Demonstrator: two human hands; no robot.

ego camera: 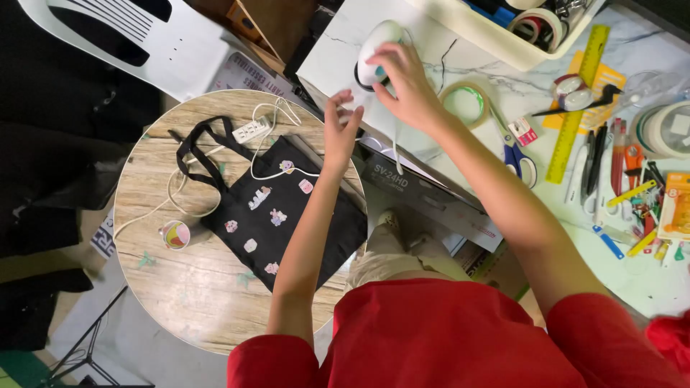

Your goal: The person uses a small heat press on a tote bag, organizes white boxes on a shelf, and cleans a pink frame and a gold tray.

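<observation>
Right hand (pixel 404 80) reaches forward, arm nearly straight, wrist bent down; fingers curl over a small white rounded mini iron (pixel 379 43) with a teal patch, grasping its top. Iron sits on the white marble-patterned tabletop (pixel 345 50), near that table's left corner. Its thin white cord (pixel 396 144) drops off the table edge below the hand.

Left hand (pixel 341 123) hovers just short of the iron, forearm raised, fingers loosely spread and half bent, holding nothing; whether the fingertips touch the table edge I cannot tell.

Left of the iron, lower down: round wooden side table (pixel 187 302). On it a black cloth tote bag (pixel 284 215) with small coloured patches, a white power strip (pixel 251 131) by the bag's straps, a small round sticker-tape roll (pixel 175 234).

Right of the iron: clear tape ring (pixel 467 103), blue-handled scissors (pixel 519 158), yellow ruler (pixel 578 100).
</observation>
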